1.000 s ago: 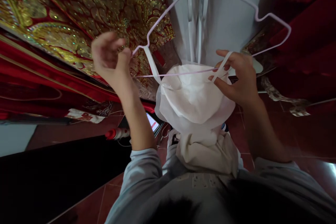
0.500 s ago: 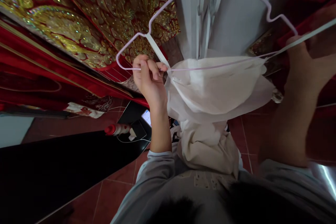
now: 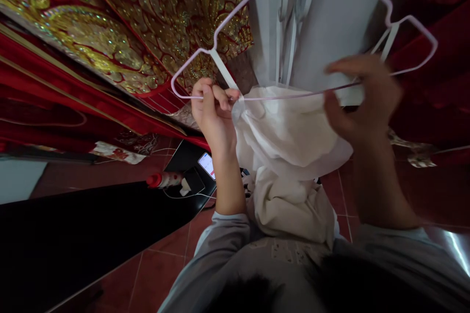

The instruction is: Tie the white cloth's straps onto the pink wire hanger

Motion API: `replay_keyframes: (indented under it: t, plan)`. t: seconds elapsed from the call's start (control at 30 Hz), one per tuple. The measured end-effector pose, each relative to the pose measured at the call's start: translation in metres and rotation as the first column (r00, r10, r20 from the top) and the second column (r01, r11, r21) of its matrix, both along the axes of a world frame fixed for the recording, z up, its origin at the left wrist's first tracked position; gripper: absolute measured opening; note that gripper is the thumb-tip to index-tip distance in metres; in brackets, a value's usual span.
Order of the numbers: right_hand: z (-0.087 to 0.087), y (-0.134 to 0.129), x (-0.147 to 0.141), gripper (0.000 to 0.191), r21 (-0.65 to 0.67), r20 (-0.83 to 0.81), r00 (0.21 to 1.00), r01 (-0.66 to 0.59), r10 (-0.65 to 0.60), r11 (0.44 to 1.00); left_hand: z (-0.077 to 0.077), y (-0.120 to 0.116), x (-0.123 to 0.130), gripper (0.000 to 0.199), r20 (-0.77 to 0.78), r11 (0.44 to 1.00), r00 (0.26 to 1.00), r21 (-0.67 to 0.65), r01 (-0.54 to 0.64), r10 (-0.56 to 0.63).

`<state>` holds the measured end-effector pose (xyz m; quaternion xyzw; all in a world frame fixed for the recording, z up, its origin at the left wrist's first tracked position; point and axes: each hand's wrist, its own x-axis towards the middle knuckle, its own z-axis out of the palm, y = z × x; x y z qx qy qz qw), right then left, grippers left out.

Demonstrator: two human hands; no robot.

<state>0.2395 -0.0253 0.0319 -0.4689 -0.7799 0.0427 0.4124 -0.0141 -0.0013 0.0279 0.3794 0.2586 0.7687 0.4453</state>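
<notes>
The right strap (image 3: 389, 43) has just gone over the lilac hanger (image 3: 173, 83), above the right hand (image 3: 367, 98), whose fingers are apart. With the left strap (image 3: 223, 69) also on it, the white garment (image 3: 290, 132) seems borne at both sides, hanging between and below the fingers. The left hand (image 3: 216, 112) has its fingers closed on the lower bar. Below them, the dark surface (image 3: 91, 239) carries a lit phone (image 3: 206, 164) and a red-capped bottle (image 3: 165, 180); gold-embroidered cloth (image 3: 154, 14) lies beyond the left fingers, red floor tiles (image 3: 169, 247) beneath.

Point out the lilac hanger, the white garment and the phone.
lilac hanger (image 3: 172, 83): head view, bend at its left end
white garment (image 3: 290, 132): head view, middle of the draped fabric
phone (image 3: 206, 163): head view, lit screen
</notes>
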Motion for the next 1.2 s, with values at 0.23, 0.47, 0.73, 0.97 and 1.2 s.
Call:
replay_keyframes:
  t: [0.23, 0.47, 0.73, 0.97, 1.2]
  plan:
    - [-0.026, -0.007, -0.021, 0.027, 0.038, 0.040, 0.996, 0.084, -0.085, 0.996, -0.021, -0.010, 0.013, 0.021, -0.120, 0.995, 0.993, -0.104, -0.011, -0.002]
    - [-0.029, 0.001, -0.012, 0.016, 0.147, -0.043, 0.991, 0.133, -0.128, 0.980, 0.011, -0.045, -0.019, 0.031, -0.689, 0.994, 0.722, -0.110, -0.021, -0.061]
    - [-0.027, -0.002, -0.009, 0.017, 0.142, 0.007, 0.993, 0.115, -0.118, 0.983, 0.031, -0.021, -0.082, 0.026, -0.266, 0.990, 0.954, 0.076, -0.121, 0.137]
    - [-0.029, -0.006, -0.011, 0.024, 0.114, 0.025, 0.996, 0.087, -0.091, 0.990, -0.010, -0.003, -0.074, 0.028, -0.330, 0.985, 0.935, -0.062, -0.161, 0.132]
    - [-0.024, -0.010, -0.010, 0.022, 0.459, -0.418, 0.903, 0.302, -0.097, 0.836, 0.009, -0.018, -0.004, 0.021, -0.050, 0.998, 0.997, 0.000, 0.067, -0.067]
